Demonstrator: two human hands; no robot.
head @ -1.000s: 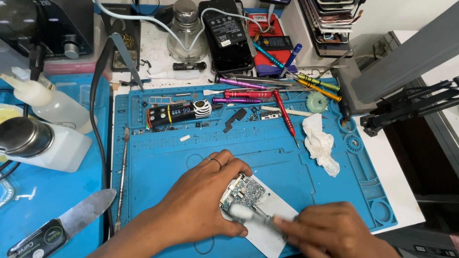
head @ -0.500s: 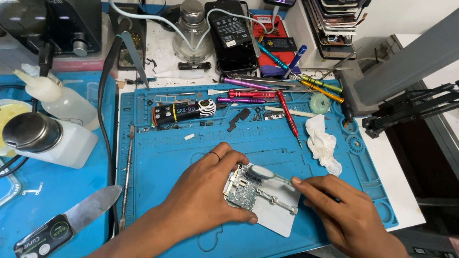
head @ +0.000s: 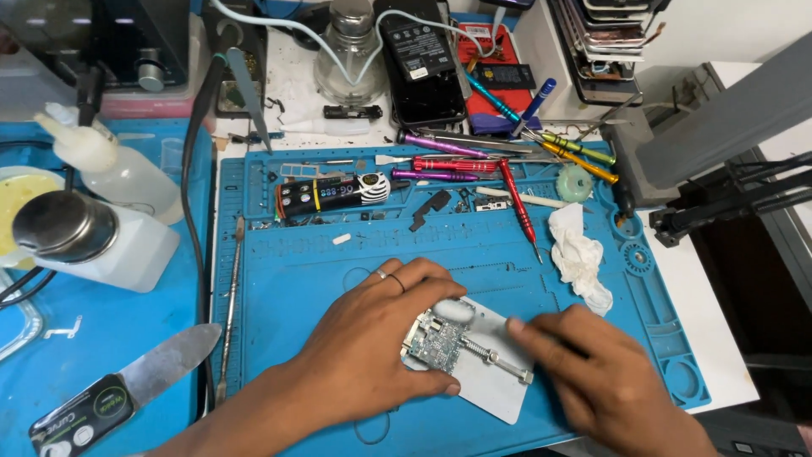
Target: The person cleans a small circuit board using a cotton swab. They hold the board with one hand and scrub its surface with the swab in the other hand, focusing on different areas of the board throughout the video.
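Screwdrivers (head: 474,165), crumpled tissue (head: 579,254) and a metal spatula (head: 161,362).

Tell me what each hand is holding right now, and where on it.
Left hand pins the circuit board by its left edge on the white holder plate. Right hand touches the plate's right side; no clear grasp.

The work mat (head: 355,254) is bright blue, the holder plate (head: 499,385) is pale grey under a green-grey circuit board (head: 440,343), the crumpled tissue (head: 579,254) is white, and 2 screwdrivers (head: 452,163) are red.
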